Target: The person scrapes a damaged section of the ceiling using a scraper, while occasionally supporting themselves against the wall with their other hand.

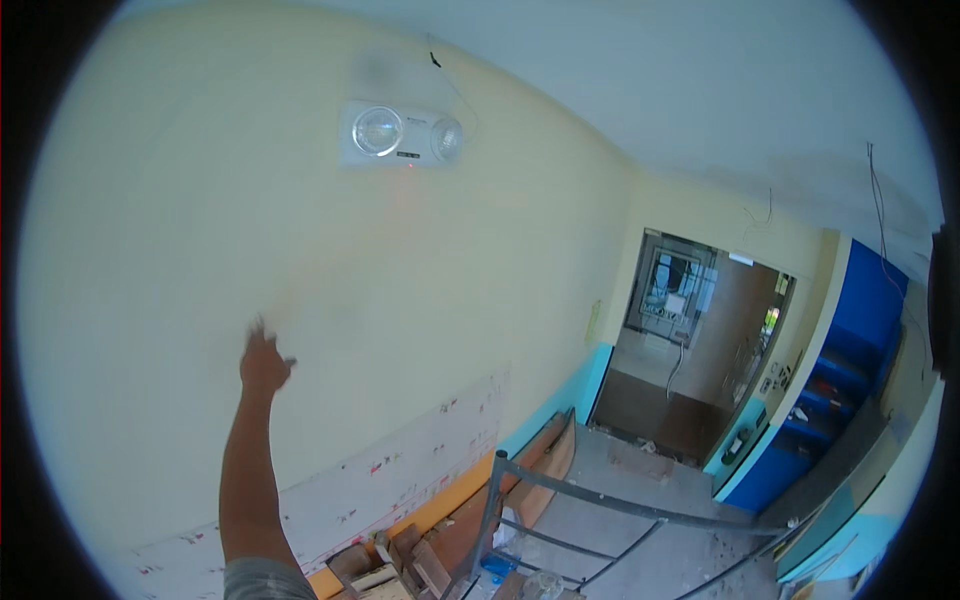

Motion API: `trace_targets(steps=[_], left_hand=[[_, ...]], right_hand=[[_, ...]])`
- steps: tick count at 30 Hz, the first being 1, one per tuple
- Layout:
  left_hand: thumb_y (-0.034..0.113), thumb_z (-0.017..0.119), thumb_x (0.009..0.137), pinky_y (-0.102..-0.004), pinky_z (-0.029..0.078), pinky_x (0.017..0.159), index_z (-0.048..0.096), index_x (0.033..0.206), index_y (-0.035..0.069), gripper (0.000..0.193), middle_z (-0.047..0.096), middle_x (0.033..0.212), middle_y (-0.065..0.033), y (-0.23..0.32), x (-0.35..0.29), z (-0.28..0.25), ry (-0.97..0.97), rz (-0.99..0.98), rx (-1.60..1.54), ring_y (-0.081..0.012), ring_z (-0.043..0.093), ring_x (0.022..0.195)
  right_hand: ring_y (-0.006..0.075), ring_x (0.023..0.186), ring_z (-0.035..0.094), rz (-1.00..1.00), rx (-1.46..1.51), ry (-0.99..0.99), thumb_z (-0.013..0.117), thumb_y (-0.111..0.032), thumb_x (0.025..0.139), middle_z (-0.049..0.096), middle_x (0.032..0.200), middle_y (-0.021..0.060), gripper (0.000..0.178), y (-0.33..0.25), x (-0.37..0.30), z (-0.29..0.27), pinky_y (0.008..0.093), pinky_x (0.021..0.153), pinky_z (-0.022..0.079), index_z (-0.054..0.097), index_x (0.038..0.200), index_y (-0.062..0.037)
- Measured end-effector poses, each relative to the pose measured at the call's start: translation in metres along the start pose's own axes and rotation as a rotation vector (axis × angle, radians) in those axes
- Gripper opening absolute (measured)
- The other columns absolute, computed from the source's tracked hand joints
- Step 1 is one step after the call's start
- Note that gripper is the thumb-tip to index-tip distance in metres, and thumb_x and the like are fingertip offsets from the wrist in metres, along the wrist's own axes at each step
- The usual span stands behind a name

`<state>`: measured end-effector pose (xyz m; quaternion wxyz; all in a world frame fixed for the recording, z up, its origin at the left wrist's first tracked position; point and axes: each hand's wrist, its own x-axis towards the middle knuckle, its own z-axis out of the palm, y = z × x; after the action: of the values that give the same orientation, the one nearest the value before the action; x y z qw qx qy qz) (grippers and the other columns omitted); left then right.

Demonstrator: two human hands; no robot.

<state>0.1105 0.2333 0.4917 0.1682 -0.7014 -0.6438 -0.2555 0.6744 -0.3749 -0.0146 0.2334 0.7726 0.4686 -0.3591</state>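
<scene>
We have our left hand (264,362) raised on an outstretched arm at centre left of the frame, laid against the pale yellow painted wall (150,250). It looks open, fingers spread on the plaster, with nothing gripped that we can make out; the hand is small and somewhat blurred. Our right hand is out of view, so we cannot tell its state.

The spot under our palm sits well below and to the left of the white twin-lamp emergency light box (402,133) in the upper middle, and above the white band with red marks (400,470) running along the lower wall.

To work this patch well, we judge that we should keep the palm flat and the pressure even, moving in slow overlapping passes rather than stretching further. The grey metal scaffold rail (600,495) at lower centre suggests we stand raised above the floor, so we should keep our weight centred and shift our footing instead of leaning out. Wooden boards and offcuts (400,560) lie at the bottom edge near our feet; we should mind them.
</scene>
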Motion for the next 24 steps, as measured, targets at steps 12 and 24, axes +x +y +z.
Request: trace_targets(steps=[12,24], left_hand=[[0.045,0.056,0.093,-0.0443,0.054,0.074,0.068,0.109,0.011,0.04,0.069,0.089,-0.0177,-0.077,-0.518,0.273,-1.557,0.167,-0.053,-0.032,0.066,0.083],[0.052,0.065,0.086,-0.0439,0.047,0.05,0.072,0.1,0.0,0.054,0.064,0.063,-0.014,-0.089,-0.49,0.276,-1.103,-0.282,-0.486,-0.0249,0.059,0.046]], right_hand=[[0.0348,0.108,0.062,0.046,0.59,0.147,0.052,-0.028,0.092,0.065,0.115,0.0204,0.039,-0.032,-0.154,0.175,0.0445,0.093,0.049,0.06,0.12,-0.0029],[0.0409,0.096,0.065,-0.024,0.181,0.395,0.058,-0.033,0.084,0.067,0.101,0.023,0.044,-0.059,0.004,0.068,0.049,0.085,0.051,0.057,0.115,-0.0013]])
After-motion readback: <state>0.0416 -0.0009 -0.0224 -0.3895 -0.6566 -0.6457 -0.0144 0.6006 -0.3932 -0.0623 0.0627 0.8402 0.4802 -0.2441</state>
